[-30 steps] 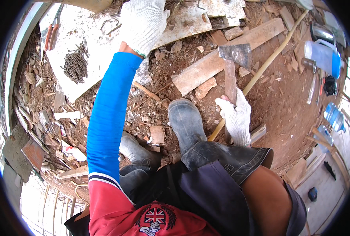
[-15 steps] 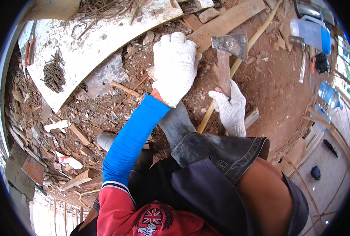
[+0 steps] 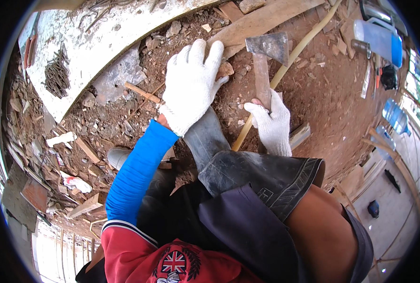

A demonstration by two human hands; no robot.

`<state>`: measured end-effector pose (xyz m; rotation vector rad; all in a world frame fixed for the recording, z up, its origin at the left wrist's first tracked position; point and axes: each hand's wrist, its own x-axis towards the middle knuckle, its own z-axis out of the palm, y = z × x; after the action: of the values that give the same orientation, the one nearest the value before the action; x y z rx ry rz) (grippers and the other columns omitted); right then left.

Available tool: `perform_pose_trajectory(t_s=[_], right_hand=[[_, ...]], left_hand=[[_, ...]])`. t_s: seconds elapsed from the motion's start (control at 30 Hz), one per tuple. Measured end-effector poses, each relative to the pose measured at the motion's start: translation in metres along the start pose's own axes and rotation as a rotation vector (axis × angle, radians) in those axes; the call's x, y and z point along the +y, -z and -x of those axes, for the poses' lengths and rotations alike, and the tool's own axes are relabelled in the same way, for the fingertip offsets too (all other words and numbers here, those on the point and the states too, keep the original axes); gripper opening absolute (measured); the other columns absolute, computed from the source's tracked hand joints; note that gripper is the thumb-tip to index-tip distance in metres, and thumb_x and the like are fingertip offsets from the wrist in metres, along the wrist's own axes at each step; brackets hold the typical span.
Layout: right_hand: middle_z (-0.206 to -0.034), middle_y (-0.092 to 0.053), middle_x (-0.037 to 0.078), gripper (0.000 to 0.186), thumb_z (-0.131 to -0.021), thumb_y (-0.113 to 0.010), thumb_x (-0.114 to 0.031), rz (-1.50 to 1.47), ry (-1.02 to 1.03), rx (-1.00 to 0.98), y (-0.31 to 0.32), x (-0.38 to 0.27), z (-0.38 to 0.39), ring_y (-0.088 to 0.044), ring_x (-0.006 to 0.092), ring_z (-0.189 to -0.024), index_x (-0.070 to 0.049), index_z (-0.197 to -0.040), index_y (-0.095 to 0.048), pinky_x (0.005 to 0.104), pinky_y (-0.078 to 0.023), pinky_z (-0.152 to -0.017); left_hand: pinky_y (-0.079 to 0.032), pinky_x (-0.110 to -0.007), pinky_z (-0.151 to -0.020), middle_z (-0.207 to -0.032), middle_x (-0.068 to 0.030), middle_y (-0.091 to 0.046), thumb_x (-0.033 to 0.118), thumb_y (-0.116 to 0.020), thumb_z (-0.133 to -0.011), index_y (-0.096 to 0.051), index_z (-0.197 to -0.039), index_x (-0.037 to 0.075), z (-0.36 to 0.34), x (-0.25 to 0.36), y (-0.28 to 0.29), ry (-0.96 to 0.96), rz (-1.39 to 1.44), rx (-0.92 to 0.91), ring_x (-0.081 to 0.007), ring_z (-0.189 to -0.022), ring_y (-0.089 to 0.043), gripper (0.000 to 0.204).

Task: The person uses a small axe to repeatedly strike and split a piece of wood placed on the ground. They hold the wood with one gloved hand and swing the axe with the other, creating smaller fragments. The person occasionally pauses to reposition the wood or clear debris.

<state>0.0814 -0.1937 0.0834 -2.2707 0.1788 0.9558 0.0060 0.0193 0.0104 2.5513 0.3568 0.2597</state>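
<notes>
My right hand (image 3: 273, 125), in a white knitted glove, is closed around the wooden handle of a hatchet (image 3: 262, 78). The hatchet's dark, worn metal head points away from me, above the ground. My left hand (image 3: 191, 85), gloved the same way, is open with its fingers spread and its back up. It hovers above the dirt, close to the near end of a wooden plank (image 3: 262, 23). Beside its thumb and forefinger a brown chunk (image 3: 225, 70) shows. Whether the fingertips touch the plank I cannot tell.
A pale yellow pole (image 3: 285, 68) runs just past the hatchet. At the far left, a white board (image 3: 96, 42) carries a pile of nails (image 3: 57, 75). Rubble and wood scraps cover the left ground. My rubber boot (image 3: 207, 134) stands below my left hand. Plastic jugs (image 3: 377, 42) lie far right.
My left hand has shifted left and toward me, and its fingers have gone from curled to spread. The brown chunk has come into view. The hatchet has stayed in my right hand.
</notes>
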Motion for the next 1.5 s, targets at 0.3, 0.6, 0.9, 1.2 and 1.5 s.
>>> perform_pose_trajectory(t_s=[0.3, 0.6, 0.9, 1.2, 1.5], right_hand=[[-0.109, -0.085, 0.012, 0.064, -0.094, -0.089, -0.023, 0.077, 0.039, 0.004, -0.007, -0.008, 0.002, -0.082, 0.0178, -0.099, -0.001, -0.149, -0.065, 0.0341, -0.064, -0.089], [-0.107, -0.083, 0.011, 0.062, -0.096, -0.088, -0.024, 0.179, 0.146, 0.004, -0.003, -0.010, 0.003, -0.080, 0.0185, -0.100, -0.002, -0.150, -0.065, 0.0338, -0.061, -0.090], [-0.105, -0.082, 0.015, 0.059, -0.100, -0.086, -0.027, 0.290, 0.385, 0.044, -0.005, -0.007, -0.002, -0.083, 0.0230, -0.095, -0.003, -0.150, -0.064, 0.0369, -0.063, -0.085], [-0.108, -0.082, 0.021, 0.063, -0.102, -0.084, -0.025, 0.335, 0.585, 0.192, -0.004, -0.001, -0.001, -0.084, 0.0356, -0.096, 0.002, -0.154, -0.061, 0.0430, -0.065, -0.081], [-0.106, -0.082, 0.023, 0.067, -0.105, -0.081, -0.027, 0.449, 0.554, 0.150, -0.005, 0.007, -0.004, -0.084, 0.0334, -0.097, 0.000, -0.160, -0.055, 0.0414, -0.066, -0.077]], left_hand=[[-0.046, -0.056, -0.113, -0.154, -0.0257, -0.053, 0.042, -0.088, -0.090, -0.053, -0.164, 0.007, -0.004, 0.007, -0.005, 0.025, -0.106, -0.184, -0.0422, -0.134, -0.056, 0.090], [-0.046, -0.057, -0.112, -0.152, -0.0306, -0.052, 0.047, -0.086, -0.090, -0.056, -0.160, 0.004, 0.002, 0.016, -0.015, -0.011, -0.228, -0.103, -0.0451, -0.133, -0.055, 0.088], [-0.047, -0.057, -0.110, -0.151, -0.0319, -0.052, 0.045, -0.085, -0.091, -0.058, -0.158, 0.001, 0.000, 0.023, -0.016, 0.019, -0.242, -0.105, -0.0452, -0.132, -0.055, 0.085], [-0.046, -0.057, -0.111, -0.151, -0.0317, -0.052, 0.043, -0.083, -0.094, -0.055, -0.159, 0.001, 0.002, 0.022, -0.020, 0.005, -0.319, -0.119, -0.0451, -0.131, -0.055, 0.082], [-0.043, -0.065, -0.117, -0.157, -0.0407, -0.051, 0.044, -0.069, -0.104, -0.051, -0.165, -0.003, 0.001, 0.028, -0.013, 0.016, -0.232, -0.198, -0.0548, -0.138, -0.054, 0.080]])
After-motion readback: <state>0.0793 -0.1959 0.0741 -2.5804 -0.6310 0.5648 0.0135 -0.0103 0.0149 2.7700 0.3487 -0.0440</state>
